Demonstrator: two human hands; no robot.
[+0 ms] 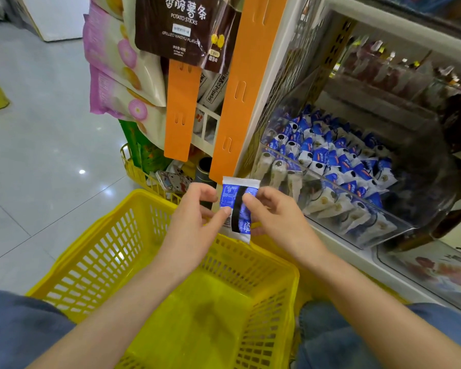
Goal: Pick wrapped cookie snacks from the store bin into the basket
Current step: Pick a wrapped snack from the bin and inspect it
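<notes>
Both hands, left (194, 217) and right (274, 217), pinch one flat, crinkly blue-white foil packet (237, 209) over yellow plastic lattice basket (133, 251). Clear bin (378, 227) alongside, packets heaped.

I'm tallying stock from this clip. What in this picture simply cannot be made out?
Head view:
- Print on the cookie packet: too small, and partly covered by fingers of the left hand and right hand.
- Packet count in the clear bin: packets are piled over each other, and there is glare on its wall.
- Near end of the yellow basket: cut off by the bottom edge and crossed by forearms.
</notes>
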